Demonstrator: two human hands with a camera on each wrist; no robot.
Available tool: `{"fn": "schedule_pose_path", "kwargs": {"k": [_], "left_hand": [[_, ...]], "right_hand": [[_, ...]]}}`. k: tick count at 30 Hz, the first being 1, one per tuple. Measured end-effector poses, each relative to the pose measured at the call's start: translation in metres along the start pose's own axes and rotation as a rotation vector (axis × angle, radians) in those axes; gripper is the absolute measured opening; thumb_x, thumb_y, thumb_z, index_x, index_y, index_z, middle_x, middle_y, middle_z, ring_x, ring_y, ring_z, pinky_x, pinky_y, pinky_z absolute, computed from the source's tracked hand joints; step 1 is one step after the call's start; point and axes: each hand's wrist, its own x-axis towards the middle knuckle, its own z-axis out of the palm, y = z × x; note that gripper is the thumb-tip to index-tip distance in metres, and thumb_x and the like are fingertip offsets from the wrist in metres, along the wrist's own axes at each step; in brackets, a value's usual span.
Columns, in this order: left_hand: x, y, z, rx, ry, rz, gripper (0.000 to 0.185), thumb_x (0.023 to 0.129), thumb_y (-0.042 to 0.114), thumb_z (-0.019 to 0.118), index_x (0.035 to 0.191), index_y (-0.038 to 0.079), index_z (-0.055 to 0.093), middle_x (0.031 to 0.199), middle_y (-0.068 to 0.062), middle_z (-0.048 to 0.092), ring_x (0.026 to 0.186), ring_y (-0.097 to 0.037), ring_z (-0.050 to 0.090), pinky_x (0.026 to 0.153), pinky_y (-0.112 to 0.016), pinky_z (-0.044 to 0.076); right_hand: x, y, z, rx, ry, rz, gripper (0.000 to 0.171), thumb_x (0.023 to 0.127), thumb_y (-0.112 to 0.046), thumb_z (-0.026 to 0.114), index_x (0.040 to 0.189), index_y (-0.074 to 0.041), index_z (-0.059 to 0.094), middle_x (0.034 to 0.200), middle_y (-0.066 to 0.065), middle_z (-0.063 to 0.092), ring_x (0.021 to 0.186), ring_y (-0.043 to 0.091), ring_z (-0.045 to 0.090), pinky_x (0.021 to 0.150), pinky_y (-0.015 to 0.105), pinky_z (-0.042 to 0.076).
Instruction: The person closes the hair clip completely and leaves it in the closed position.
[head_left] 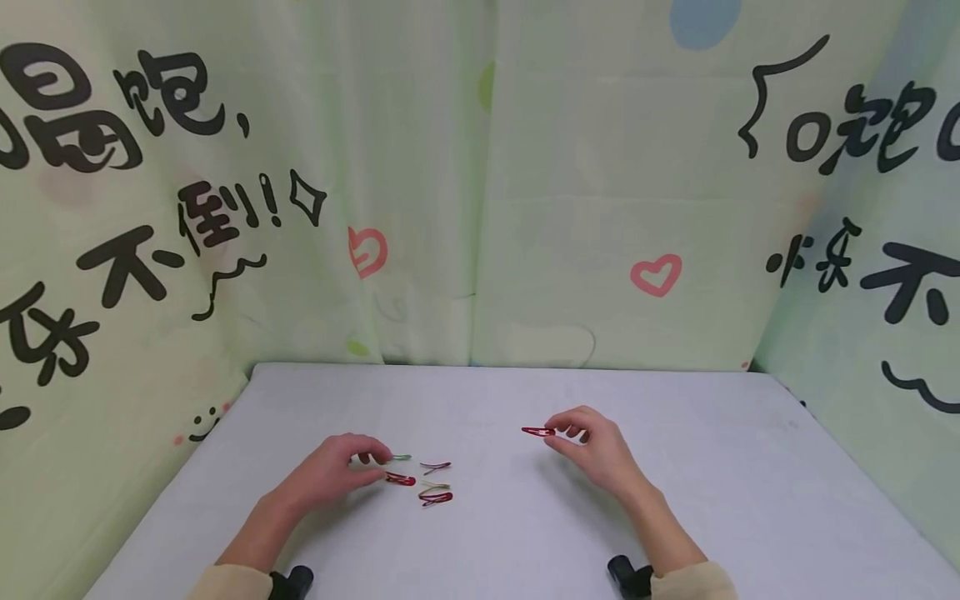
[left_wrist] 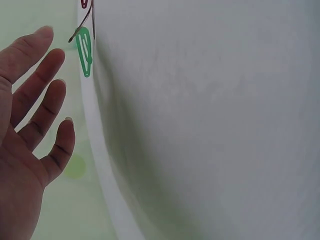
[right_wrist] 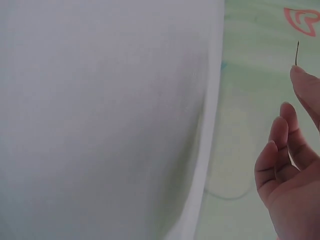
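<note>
**Bright Head View, Dim Wrist Views**

The head view is brightly, evenly lit, seemingly from above. Soft shadows are cast on the table beside the left hand and right hand. Both wrist views are rendered dimmer and greyer. In the head view, fine detail in the hair clips is lost.
</note>
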Motion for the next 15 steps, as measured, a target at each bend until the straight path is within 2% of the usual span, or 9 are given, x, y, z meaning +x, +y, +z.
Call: {"fn": "schedule_pose_path", "kwargs": {"k": [5,15], "left_hand": [[0.003,0.0,-0.002,0.072,-0.053,0.034,0.017,0.088,0.006,0.077,0.103,0.012,0.076,0.099,0.005,0.071,0.088,-0.013,0.058,0.081,-0.035,0.05],[0.008,-0.001,0.001,0.125,-0.11,0.082,0.016,0.087,0.005,0.078,0.095,0.019,0.076,0.089,0.012,0.068,0.082,-0.008,0.056,0.076,-0.032,0.05]], "right_hand": [[0.002,0.003,-0.004,-0.016,-0.028,0.047,0.017,0.084,-0.007,0.082,0.098,-0.016,0.077,0.094,-0.004,0.067,0.089,0.022,0.059,0.076,0.034,0.049],[0.001,0.012,-0.012,-0.059,-0.069,0.141,0.013,0.086,-0.011,0.081,0.097,-0.016,0.077,0.095,-0.002,0.066,0.089,0.02,0.057,0.074,0.035,0.047]]}}
